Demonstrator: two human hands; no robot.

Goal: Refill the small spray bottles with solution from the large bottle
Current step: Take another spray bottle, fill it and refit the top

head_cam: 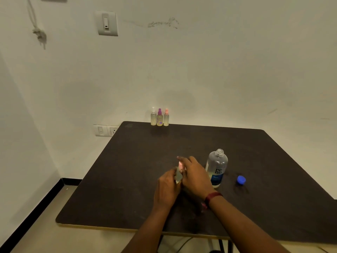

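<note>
A small spray bottle [178, 177] is grasped at the near middle of the worktop [127, 179] in the left hand's [167, 187] grip, its pink top [180, 164] pinched by the right hand [195, 174]. The uncapped large bottle [217, 168], just right, could be knocked over by that wrist and spilled. Counted: four small bottles, including three far bottles [159, 117] at the far edge; one large bottle; one blue cap [241, 179].
</note>
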